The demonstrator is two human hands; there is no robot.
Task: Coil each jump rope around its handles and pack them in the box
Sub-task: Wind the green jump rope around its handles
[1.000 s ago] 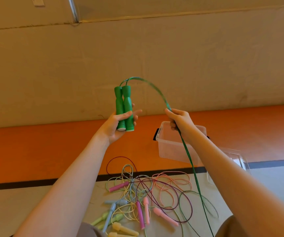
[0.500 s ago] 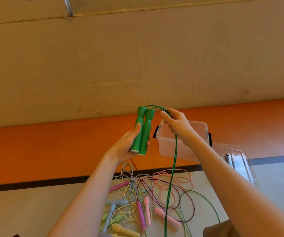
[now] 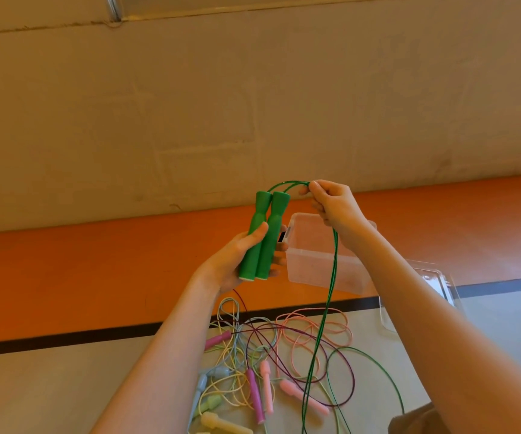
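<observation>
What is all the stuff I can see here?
green handles: two, green, side by side in the left hand
green rope: one, green, from the handle tops over to the right hand, then hanging to the floor
box: one, clear, open, on the floor behind the hands
lid: one, clear, on the floor right of the box
rope pile: several tangled ropes, pink, purple, yellow, pale blue and pale green, on the floor below the hands
floor: orange band, black line, grey part
wall: beige, behind
left hand: one, grips both handles
right hand: one, pinches the green rope
</observation>
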